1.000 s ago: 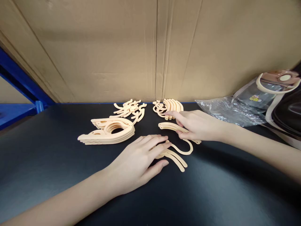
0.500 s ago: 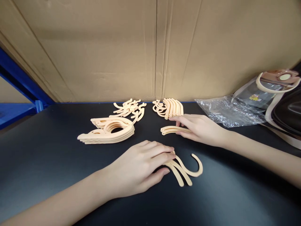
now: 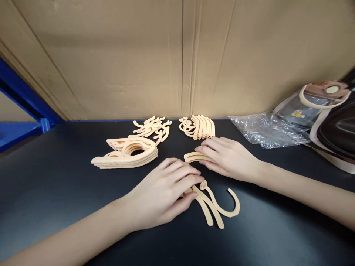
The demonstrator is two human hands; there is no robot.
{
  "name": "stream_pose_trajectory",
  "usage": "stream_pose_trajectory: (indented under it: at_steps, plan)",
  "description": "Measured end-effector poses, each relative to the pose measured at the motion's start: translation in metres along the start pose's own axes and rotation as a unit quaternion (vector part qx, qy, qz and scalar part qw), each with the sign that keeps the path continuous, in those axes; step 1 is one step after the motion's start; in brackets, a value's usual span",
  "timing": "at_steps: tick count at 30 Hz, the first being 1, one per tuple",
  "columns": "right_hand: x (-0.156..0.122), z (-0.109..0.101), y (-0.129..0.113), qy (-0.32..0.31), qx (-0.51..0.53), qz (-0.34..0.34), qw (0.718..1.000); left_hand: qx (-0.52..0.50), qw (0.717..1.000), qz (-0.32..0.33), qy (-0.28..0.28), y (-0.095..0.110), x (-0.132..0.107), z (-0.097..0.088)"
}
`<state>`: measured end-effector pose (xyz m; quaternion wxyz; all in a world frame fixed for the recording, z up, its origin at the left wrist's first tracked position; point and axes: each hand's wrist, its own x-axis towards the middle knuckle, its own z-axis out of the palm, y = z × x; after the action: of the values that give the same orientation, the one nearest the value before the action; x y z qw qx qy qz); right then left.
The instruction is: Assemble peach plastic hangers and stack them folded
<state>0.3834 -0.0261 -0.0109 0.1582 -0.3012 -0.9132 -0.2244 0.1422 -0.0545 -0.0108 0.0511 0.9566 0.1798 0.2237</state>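
Right of the stack of cream, round-holed plastic frames (image 3: 124,161), my right hand (image 3: 202,156) pinches curved cream plastic arms (image 3: 193,154), apparently to align them. Nearer me than the stack, my left hand (image 3: 166,194) curls narrowly over slim cream plastic strips (image 3: 209,203), likely for steadiness; whether it grips, I cannot tell.

Back wall's basically big flat tan cardboard sheets (image 3: 111,55) with a thin dark vertical seam (image 3: 182,74), blue angled metal frame (image 3: 16,87) on the left, smooth black tabletop (image 3: 55,192) catching soft light.

Soft light, hazy sheen on the black tabletop (image 3: 260,218), glints on crinkled plastic (image 3: 267,135)
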Motion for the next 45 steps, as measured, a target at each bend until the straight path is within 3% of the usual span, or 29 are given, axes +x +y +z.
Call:
stream_pose_trajectory:
  at_steps: [5,9,18,27,32,34,38,41,45]
  plan:
    - [-0.009,-0.020,-0.011,-0.004,0.034,-0.046,0.998,0.100,0.990,-0.082,0.048,-0.003,-0.001,0.001]
    - [-0.023,-0.029,-0.021,-0.023,0.091,-0.093,0.991,0.141,0.983,-0.102,0.050,-0.007,-0.001,0.004]
    - [-0.032,-0.037,-0.008,-0.090,0.134,-0.017,0.987,0.145,0.980,-0.126,0.048,-0.008,0.001,0.002]
    - [-0.034,-0.038,-0.017,-0.106,0.069,-0.073,0.989,0.156,0.975,-0.144,0.069,-0.008,0.002,0.002]
    - [-0.034,-0.038,-0.008,-0.102,0.105,-0.027,0.989,0.175,0.971,-0.140,0.080,-0.007,0.000,0.002]
    - [-0.033,-0.040,-0.003,-0.105,0.188,0.021,0.976,0.168,0.971,-0.150,0.077,-0.008,0.000,0.003]
    - [-0.032,-0.043,0.004,-0.134,0.386,0.109,0.906,0.146,0.974,-0.160,0.071,-0.009,0.000,0.004]
    - [-0.032,-0.038,0.006,-0.110,0.444,0.183,0.870,0.133,0.977,-0.148,0.071,-0.009,0.001,0.003]
    - [-0.032,-0.027,0.007,-0.052,0.496,0.281,0.820,0.117,0.988,-0.084,0.060,-0.008,0.001,0.003]
